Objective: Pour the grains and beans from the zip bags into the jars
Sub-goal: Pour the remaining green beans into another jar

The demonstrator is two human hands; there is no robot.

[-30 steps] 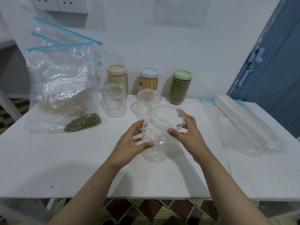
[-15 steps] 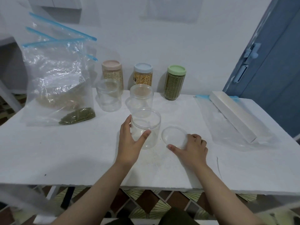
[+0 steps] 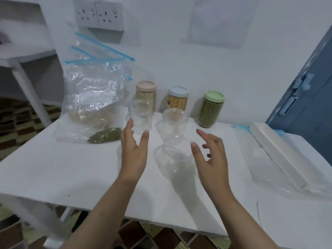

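Neither hand grips anything. The left hand (image 3: 133, 150) is spread with straight fingers just left of the clear, lidless plastic jar (image 3: 175, 157) at the middle of the white table (image 3: 53, 168); the right hand (image 3: 211, 157) hovers loosely spread at the jar's right. Half a second ago the left hand was wrapped round this jar and the right was setting its clear lid down beside it; now both have let go, and the lid cannot be made out. The jar seems opened and ready to fill. Beyond it stand two more empty clear jars (image 3: 141, 115), then three filled jars with pink, blue and green lids (image 3: 212, 109). The clear zip bags with blue seals (image 3: 93, 97), holding pale grains and green beans, lean untouched at the table's left, so pouring has likely not begun for this jar.
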